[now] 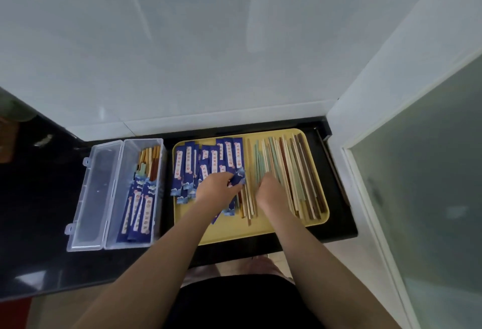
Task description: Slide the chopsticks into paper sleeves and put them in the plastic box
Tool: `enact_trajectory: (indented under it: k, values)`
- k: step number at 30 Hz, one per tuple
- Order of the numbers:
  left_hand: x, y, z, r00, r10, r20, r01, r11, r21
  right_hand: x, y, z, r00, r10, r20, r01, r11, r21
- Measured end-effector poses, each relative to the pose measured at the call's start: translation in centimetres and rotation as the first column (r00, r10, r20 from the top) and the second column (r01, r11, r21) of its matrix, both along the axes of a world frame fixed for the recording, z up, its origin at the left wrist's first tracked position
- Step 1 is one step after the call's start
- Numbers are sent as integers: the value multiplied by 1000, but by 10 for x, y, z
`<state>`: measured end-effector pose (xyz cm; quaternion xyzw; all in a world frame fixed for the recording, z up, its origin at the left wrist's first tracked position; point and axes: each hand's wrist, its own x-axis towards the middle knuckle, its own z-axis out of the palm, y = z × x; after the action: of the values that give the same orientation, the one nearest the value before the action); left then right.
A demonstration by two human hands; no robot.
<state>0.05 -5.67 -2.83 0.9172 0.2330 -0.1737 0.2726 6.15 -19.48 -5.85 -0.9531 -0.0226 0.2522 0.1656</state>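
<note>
A yellow tray (260,227) lies on the black counter. Its left half holds several blue paper sleeves (206,161). Its right half holds several loose chopsticks (292,167) in green, cream and brown. My left hand (216,190) pinches one blue sleeve (238,178) near the tray's middle. My right hand (271,190) rests on the loose chopsticks with fingers curled down among them; whether it holds any is hidden. To the left of the tray stands the clear plastic box (159,187), open, with several sleeved chopsticks (143,198) inside.
The box's lid (91,198) lies flat open to its left on the black counter (39,211). A white tiled wall (182,54) rises behind, and a white frame with frosted glass (417,172) closes the right side.
</note>
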Motion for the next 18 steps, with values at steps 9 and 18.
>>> enact_trajectory:
  k: [9,18]
  values:
    - [-9,-2,-5,997,77,-17,-77,997,-23,-4,7,-11,996,19,90,-16,999,-29]
    - [-7,-4,-2,992,128,6,-127,988,-89,0,6,-7,998,-24,67,22,1000,20]
